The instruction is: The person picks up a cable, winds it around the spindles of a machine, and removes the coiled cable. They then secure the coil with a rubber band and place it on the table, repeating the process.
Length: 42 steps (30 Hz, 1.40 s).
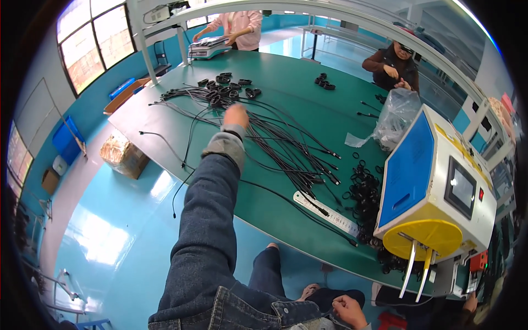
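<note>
My left arm, in a denim sleeve with a grey cuff, stretches out over the green table. My left hand (236, 116) is above a spread bundle of black cables (280, 140), close to their coiled ends. Its fingers are blurred and turned away, so their grip does not show. Beyond it sit several small coiled black cables (223, 88). Low in the picture, off the table and near my body, is my right hand (350, 311). Its fingers are curled in, and whatever may be in them is too small to make out.
A white-and-blue machine (434, 181) with a yellow disc and two prongs stands at the right. Black rings (366, 192) heap beside it, near a ruler (324, 213) and a plastic bag (399, 118). Co-workers sit across; a scale (209, 48) stands at the far edge.
</note>
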Each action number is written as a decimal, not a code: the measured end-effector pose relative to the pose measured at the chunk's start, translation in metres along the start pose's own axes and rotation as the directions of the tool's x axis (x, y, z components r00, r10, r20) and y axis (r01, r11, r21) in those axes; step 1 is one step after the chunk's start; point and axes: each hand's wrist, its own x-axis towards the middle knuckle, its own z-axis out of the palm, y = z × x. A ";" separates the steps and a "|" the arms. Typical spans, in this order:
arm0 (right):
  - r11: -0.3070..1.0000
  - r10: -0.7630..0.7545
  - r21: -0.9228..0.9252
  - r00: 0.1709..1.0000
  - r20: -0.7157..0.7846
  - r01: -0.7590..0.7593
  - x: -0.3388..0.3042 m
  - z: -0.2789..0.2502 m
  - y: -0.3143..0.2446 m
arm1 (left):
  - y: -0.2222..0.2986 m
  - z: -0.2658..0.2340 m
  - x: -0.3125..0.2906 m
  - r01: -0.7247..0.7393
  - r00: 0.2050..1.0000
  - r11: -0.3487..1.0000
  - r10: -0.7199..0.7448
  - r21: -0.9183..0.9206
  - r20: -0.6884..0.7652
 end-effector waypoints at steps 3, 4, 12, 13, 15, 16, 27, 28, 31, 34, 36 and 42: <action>0.998 -0.013 0.064 0.999 -0.031 0.015 -0.008 -0.002 0.007 | 0.037 -0.042 0.017 -0.174 0.900 0.971 0.091 -0.161 -0.426; 0.998 -0.061 0.002 0.998 -0.027 0.061 -0.009 -0.003 0.007 | 0.046 -0.063 0.019 -0.204 0.867 0.960 0.085 -0.193 -0.491; 0.913 -0.400 -0.117 0.914 -0.065 0.391 -0.025 -0.008 -0.034 | 0.082 -0.186 -0.126 -0.469 0.866 0.628 0.188 -0.621 -0.464; 0.868 -0.480 -0.210 0.869 -0.124 0.450 -0.030 -0.005 -0.062 | 0.076 -0.191 -0.146 -0.468 0.868 0.635 0.197 -0.615 -0.456; 0.519 -0.835 -0.552 0.524 -0.166 0.653 -0.014 0.005 -0.098 | 0.066 -0.198 -0.185 -0.492 0.865 0.572 0.234 -0.656 -0.445; 0.452 -0.884 -0.517 0.444 -0.148 0.727 -0.008 0.013 -0.125 | 0.063 -0.203 -0.196 -0.476 0.872 0.598 0.223 -0.645 -0.436; 0.288 -0.946 -0.456 0.178 -0.269 0.842 0.101 0.063 -0.251 | 0.018 -0.229 -0.262 -0.413 0.886 0.895 0.353 -0.170 -0.300; 0.300 -0.920 -0.455 0.128 -0.370 0.838 0.097 0.055 -0.270 | 0.001 -0.227 -0.266 -0.399 0.894 0.901 0.341 -0.170 -0.291; 0.316 -0.901 -0.564 0.055 -0.430 0.763 0.096 0.041 -0.307 | -0.073 -0.196 -0.265 0.583 0.740 0.384 -0.615 -0.716 0.272; 0.219 -0.862 -0.452 -0.045 -0.504 0.865 0.086 0.030 -0.329 | -0.096 -0.153 -0.254 0.720 0.507 -0.033 -0.657 -0.693 0.558; 0.380 -0.837 -0.058 0.317 -0.445 0.923 0.049 0.023 -0.340 | -0.114 -0.132 -0.237 0.748 0.403 -0.212 -0.608 -0.629 0.684; 0.392 -0.829 0.555 0.543 -0.131 0.733 -0.049 -0.003 -0.311 | -0.164 -0.094 -0.163 0.552 0.814 0.804 -0.463 -0.220 0.351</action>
